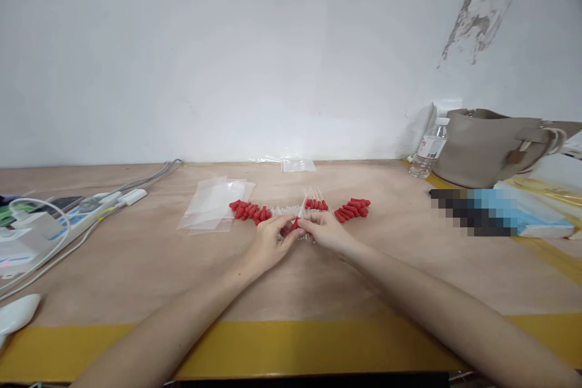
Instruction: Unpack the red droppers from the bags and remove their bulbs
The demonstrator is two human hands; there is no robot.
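Observation:
Close together at the table's middle, my left hand and my right hand pinch a small red rubber bulb. A thin clear tube sticks up from it, like a dropper; the joint is partly hidden by my fingers. Behind and under my hands lies a row of clear small tubes. Several red-ended droppers lie just beyond my right fingers, tubes pointing away. Loose red bulbs are heaped on the left, and another heap of red bulbs lies on the right.
Flat clear plastic bags lie left of the bulbs, and another bag lies by the wall. A power strip with cables runs along the left. At the right stand a water bottle, a grey-beige bag and a blue-white packet.

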